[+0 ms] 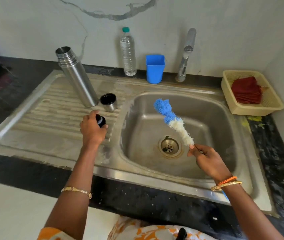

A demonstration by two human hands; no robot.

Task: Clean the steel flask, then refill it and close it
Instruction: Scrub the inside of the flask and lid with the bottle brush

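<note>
- Left hand [92,129] wraps its fingers around a small black stopper [101,120] over the ribbed steel drainboard [39,118].
- Tall open steel flask [76,77] stands just past that hand, beside a steel cup lid [108,101].
- Right hand [207,160] pinches the thin handle of a fluffy blue and white bottle brush [172,121] above the steel sink [137,110].

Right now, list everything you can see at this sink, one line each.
steel flask: 1, silver, open, upright on drainboard
flask cup: 1, steel and black, beside flask
black stopper: 1, in left hand
bottle brush: 1, blue and white, over basin
water bottle: 1, clear, green cap, by wall
blue cup: 1, behind basin
tap: 1, steel
basket: 1, cream, on counter
red cloth: 1, in basket
sink: 1, steel
left hand: holds stopper
right hand: holds brush
</note>
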